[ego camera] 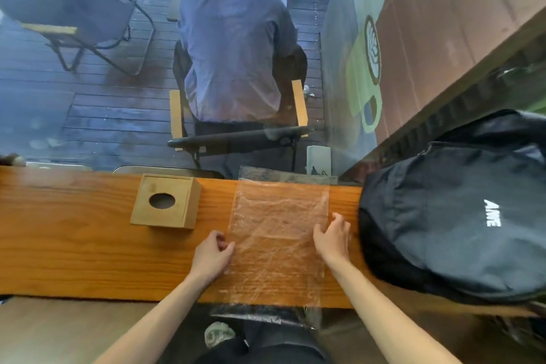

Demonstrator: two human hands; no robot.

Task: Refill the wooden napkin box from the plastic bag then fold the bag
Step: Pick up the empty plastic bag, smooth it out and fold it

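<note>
A clear plastic bag (274, 233) lies flat and spread out across the narrow wooden counter (74, 245), its near end hanging over the front edge. My left hand (212, 254) pinches the bag's left edge with curled fingers. My right hand (332, 236) holds its right edge, fingers resting on the plastic. The wooden napkin box (167, 201) stands to the left of the bag, lid on, with a dark round hole in the top. No napkin shows through the hole.
A large black backpack (461, 210) fills the counter's right end, close to my right hand. Beyond a glass pane, a person in a blue shirt (236, 47) sits with their back to me. A folding chair (82, 9) stands at far left.
</note>
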